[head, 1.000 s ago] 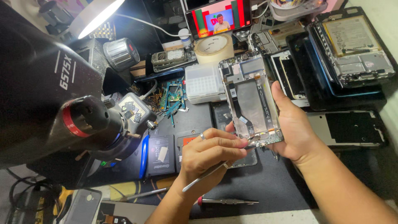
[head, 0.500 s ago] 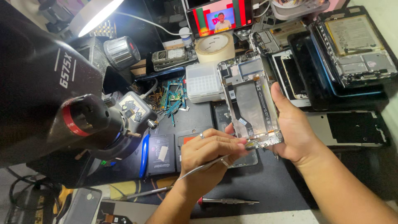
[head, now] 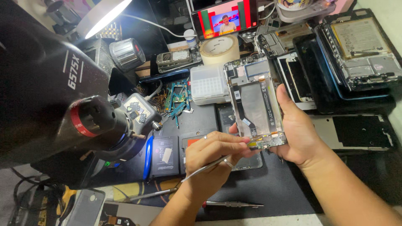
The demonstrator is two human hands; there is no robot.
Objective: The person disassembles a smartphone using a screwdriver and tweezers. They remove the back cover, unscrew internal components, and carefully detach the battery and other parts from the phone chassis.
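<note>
Phone frame (head: 255, 104) upright in right hand (head: 299, 134), seemingly edge-held.

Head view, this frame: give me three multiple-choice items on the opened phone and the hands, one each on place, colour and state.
1. Where does the roll of tape sit?
A. behind the clear plastic box
B. in the right hand
C. on the microscope
2. What colour is the ring on the microscope's eyepiece?
A. green
B. red
C. white
3. How is the opened phone kept?
A. flat on the mat
B. inside the box
C. held up by the right hand

Answers: 1 A, it lies just beyond the box. 2 B, the band is red. 3 C, the right hand grips it while the left hand applies tweezers to its lower end.
</note>
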